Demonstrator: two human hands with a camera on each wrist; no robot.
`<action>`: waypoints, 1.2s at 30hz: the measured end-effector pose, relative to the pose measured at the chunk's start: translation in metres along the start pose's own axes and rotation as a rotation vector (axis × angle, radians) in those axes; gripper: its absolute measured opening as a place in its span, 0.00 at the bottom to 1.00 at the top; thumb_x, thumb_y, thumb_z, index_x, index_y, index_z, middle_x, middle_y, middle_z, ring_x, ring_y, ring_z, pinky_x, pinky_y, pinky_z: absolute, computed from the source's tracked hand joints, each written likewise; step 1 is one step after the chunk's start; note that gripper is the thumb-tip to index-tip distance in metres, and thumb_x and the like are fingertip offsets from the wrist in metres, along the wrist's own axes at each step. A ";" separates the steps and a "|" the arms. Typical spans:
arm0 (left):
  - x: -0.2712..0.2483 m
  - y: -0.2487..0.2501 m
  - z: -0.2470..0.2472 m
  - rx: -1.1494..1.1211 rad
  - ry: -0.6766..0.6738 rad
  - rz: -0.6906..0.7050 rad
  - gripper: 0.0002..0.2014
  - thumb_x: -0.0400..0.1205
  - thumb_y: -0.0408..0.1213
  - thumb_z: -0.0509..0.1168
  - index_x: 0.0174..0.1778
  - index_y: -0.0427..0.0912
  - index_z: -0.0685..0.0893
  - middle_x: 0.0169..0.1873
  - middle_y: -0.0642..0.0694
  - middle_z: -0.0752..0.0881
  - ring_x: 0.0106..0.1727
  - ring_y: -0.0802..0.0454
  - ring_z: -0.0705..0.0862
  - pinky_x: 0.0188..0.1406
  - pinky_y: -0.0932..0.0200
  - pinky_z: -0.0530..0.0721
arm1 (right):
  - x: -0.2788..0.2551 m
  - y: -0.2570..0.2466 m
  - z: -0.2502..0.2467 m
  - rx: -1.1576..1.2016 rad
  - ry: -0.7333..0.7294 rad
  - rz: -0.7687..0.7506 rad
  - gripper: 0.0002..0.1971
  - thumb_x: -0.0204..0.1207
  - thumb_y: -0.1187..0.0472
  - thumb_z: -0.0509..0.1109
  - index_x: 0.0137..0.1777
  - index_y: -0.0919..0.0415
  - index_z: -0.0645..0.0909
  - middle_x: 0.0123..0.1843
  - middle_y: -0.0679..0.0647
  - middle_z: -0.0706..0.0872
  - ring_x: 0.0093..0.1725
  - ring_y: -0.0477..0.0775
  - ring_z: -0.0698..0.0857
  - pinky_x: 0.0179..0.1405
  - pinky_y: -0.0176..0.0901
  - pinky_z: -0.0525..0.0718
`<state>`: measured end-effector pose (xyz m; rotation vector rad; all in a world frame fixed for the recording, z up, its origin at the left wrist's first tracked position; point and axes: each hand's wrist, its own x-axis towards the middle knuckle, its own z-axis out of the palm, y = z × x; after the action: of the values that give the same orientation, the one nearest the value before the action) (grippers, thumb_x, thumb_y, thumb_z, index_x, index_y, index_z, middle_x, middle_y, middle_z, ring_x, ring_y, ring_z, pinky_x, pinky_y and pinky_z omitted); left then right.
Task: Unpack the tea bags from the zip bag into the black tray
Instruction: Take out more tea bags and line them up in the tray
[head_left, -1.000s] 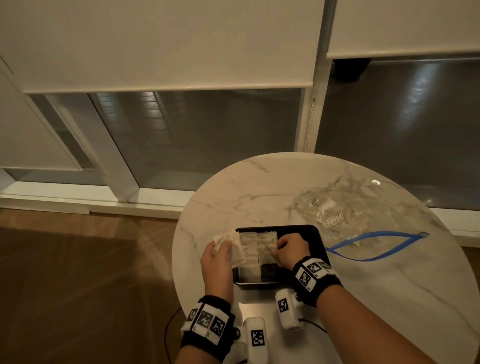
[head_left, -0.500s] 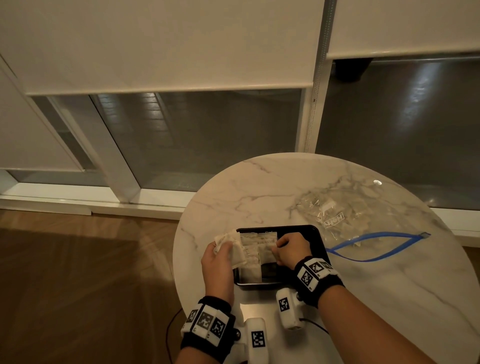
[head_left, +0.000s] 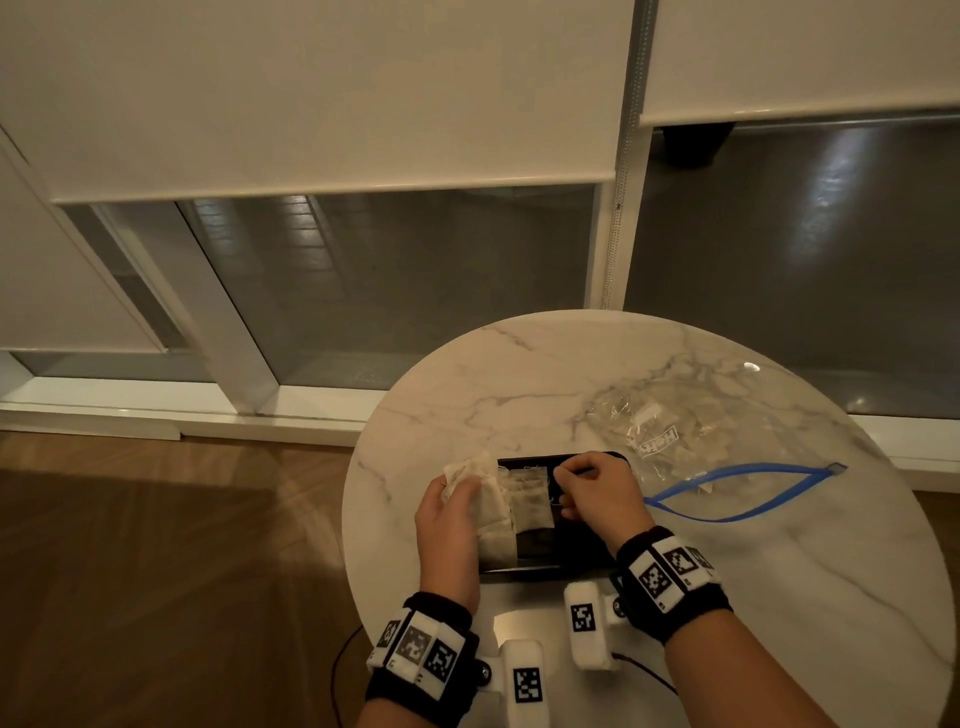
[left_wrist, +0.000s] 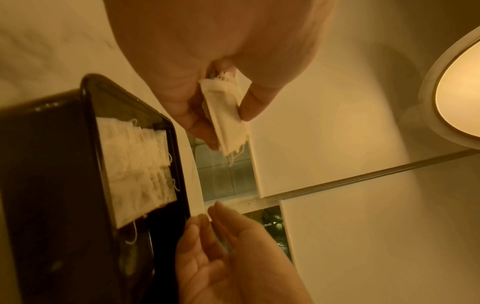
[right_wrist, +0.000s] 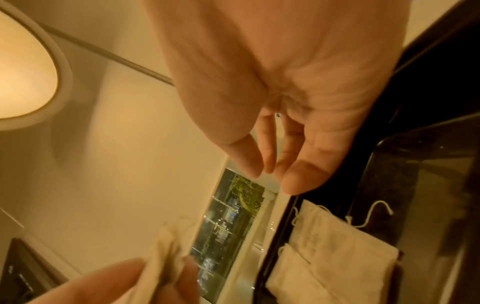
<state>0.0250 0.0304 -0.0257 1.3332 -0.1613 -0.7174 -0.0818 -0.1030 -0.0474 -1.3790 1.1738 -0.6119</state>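
The black tray sits on the table's near side. Several white tea bags lie flat in its left half, also seen in the left wrist view and the right wrist view. My left hand hovers at the tray's left edge and pinches a small bundle of tea bags between thumb and fingers. My right hand hangs over the tray's middle with loosely bent fingers and holds nothing. The clear zip bag with its blue zip lies open to the tray's right.
The round marble table ends just left of the tray, with wooden floor below. Window glass and lowered blinds stand behind. A dark cable hangs under the near edge.
My right hand has drawn its fingers back off the tea bags in the tray, slightly to the right. My left hand and its bundle have barely moved.
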 end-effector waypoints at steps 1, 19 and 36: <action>-0.002 -0.001 0.003 -0.011 -0.026 -0.018 0.21 0.77 0.43 0.74 0.65 0.42 0.86 0.60 0.43 0.91 0.62 0.43 0.89 0.69 0.37 0.83 | -0.008 -0.004 -0.003 0.040 -0.031 -0.015 0.03 0.81 0.61 0.73 0.48 0.60 0.86 0.43 0.59 0.90 0.38 0.52 0.89 0.38 0.45 0.92; -0.021 -0.017 0.037 0.079 -0.306 -0.025 0.15 0.84 0.32 0.70 0.66 0.43 0.86 0.58 0.41 0.91 0.61 0.41 0.90 0.56 0.44 0.90 | -0.050 -0.015 -0.052 0.250 -0.196 -0.156 0.06 0.80 0.63 0.74 0.54 0.57 0.90 0.47 0.56 0.93 0.46 0.52 0.91 0.41 0.43 0.88; -0.026 -0.018 0.041 0.138 -0.303 0.051 0.18 0.81 0.31 0.74 0.66 0.45 0.85 0.55 0.44 0.93 0.59 0.44 0.91 0.63 0.43 0.88 | -0.055 -0.018 -0.060 0.284 -0.237 -0.165 0.05 0.79 0.64 0.75 0.52 0.56 0.92 0.47 0.64 0.92 0.43 0.52 0.90 0.43 0.44 0.89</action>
<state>-0.0228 0.0101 -0.0241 1.3400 -0.4939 -0.8752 -0.1493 -0.0820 -0.0036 -1.2717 0.7577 -0.6829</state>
